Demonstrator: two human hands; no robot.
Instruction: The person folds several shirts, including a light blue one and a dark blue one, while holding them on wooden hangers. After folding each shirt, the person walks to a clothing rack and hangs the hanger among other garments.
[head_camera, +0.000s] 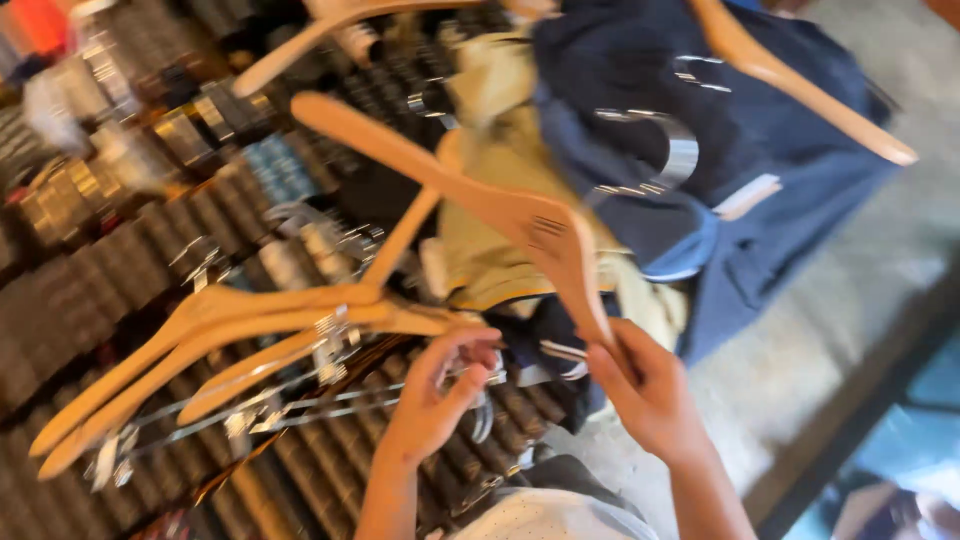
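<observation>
Two bare hands work at the lower middle of the head view, amid heavy motion blur. The right hand (650, 395) is closed around the lower end of a wooden hanger (470, 195); fingers wrap that end firmly. From this grip the hanger's long axis runs up and to the left, its far tip ending well above the left hand. The hanger is held clear of the garments, tilted, not level.

The left hand (435, 395) is partly closed, fingers curled at the metal clips (330, 345) of a bundle of wooden hangers (230, 335). Whether it pinches a clip or only touches it cannot be told through the blur. This bundle lies to the left of that hand, its long axis slanting down and left, with clip bars beneath.

The left hand is the nearer to the bundle; the right hand is nearer to the single hanger, which it alone holds.

Behind the hangers lie a navy garment (760, 190) and a beige garment (500, 240), with a further hanger (800, 85) across the navy cloth. Rows of dark folded stock (110, 280) fill the left side.
</observation>
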